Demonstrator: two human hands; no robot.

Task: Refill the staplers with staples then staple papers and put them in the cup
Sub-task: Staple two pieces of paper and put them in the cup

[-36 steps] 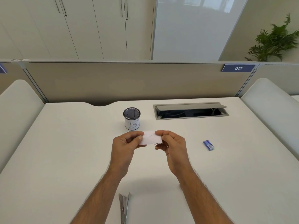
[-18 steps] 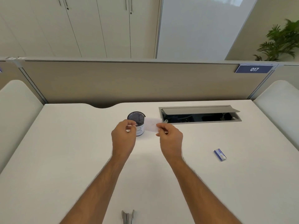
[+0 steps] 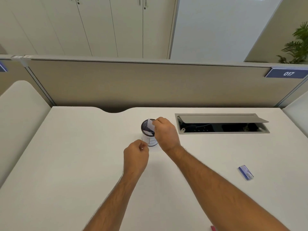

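Note:
A small round cup (image 3: pixel 150 141) with a white label marked B stands on the white desk (image 3: pixel 66 164). My right hand (image 3: pixel 166 133) is over its dark mouth, pinching a small white stapled paper (image 3: pixel 150 125) whose lower part is inside the cup. My left hand (image 3: pixel 135 155) rests just in front and left of the cup, fingers curled shut, with a tiny pale bit showing at the fingertips. No stapler shows in this view.
A small blue staple box (image 3: pixel 245 172) lies on the desk at the right. An open grey cable tray (image 3: pixel 221 124) is sunk into the desk behind it. A beige partition (image 3: pixel 150 84) closes the far edge. A red item (image 3: pixel 213 228) peeks in at the bottom edge.
My left hand let go of the paper and drew back toward me. My right hand carried the paper over the cup and lowered it in. The view tilted up; the stapler left the frame.

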